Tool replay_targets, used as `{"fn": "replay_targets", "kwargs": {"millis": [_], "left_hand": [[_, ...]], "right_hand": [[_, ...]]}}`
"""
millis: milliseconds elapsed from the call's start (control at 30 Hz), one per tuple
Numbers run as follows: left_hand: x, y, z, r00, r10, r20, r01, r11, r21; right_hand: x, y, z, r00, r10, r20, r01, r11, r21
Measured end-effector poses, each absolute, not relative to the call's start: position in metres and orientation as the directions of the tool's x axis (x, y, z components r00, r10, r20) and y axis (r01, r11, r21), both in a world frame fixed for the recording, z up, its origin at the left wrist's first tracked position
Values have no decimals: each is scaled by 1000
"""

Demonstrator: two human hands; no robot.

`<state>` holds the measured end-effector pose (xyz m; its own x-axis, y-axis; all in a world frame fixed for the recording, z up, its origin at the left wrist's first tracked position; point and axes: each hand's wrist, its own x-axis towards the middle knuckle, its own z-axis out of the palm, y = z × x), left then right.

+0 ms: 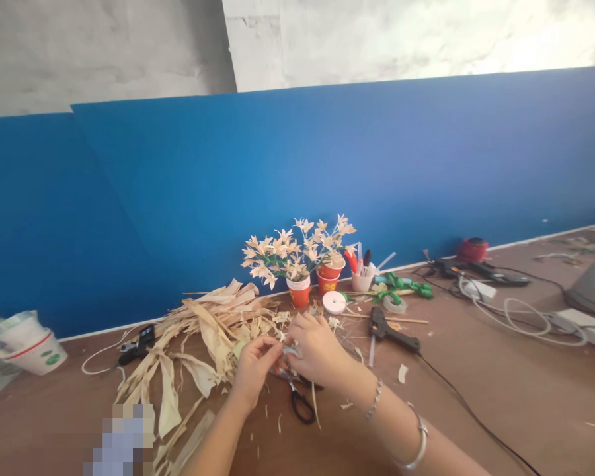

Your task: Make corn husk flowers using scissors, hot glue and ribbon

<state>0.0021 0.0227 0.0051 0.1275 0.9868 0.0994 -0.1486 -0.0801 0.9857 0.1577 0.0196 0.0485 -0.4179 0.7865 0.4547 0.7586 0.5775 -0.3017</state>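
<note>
My left hand (254, 365) and my right hand (316, 345) meet low over the table. Thumb and fingers of my left hand are pinched together. The fingers of my right hand curl in close beside them, and what lies between the two hands is too small and blurred to name. A pair of scissors (303, 404) with black handles lies just under my hands. Left of them spreads a heap of dried corn husks (213, 330). Pale handmade flowers (282, 251) stand in an orange and white paper cup (299, 291) beyond my fingers.
A black glue gun (394, 330) lies to the right, its cord trailing toward me. Behind it are green tape pieces (396, 287), a white tape roll (334, 303) and a pen cup (362, 279). A blue partition (277, 165) closes the back. Cables (520, 317) lie far right.
</note>
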Motion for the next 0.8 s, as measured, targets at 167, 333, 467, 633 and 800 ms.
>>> {"fn": "replay_targets", "kwargs": {"millis": [167, 333, 467, 633, 800], "left_hand": [[2, 25, 9, 107, 994, 15, -134, -1, 991], [2, 26, 12, 64, 998, 3, -91, 3, 996], [3, 26, 11, 35, 999, 25, -87, -21, 996], [1, 26, 11, 52, 998, 47, -74, -43, 996], [0, 23, 12, 98, 993, 61, -99, -51, 994]], "right_hand": [[157, 22, 47, -420, 744, 520, 770, 596, -230], [159, 21, 50, -436, 731, 526, 761, 611, -219], [159, 20, 50, -436, 739, 514, 759, 608, -231], [161, 19, 53, -463, 737, 492, 736, 629, -250], [166, 17, 60, -499, 734, 461, 681, 661, -315]]}}
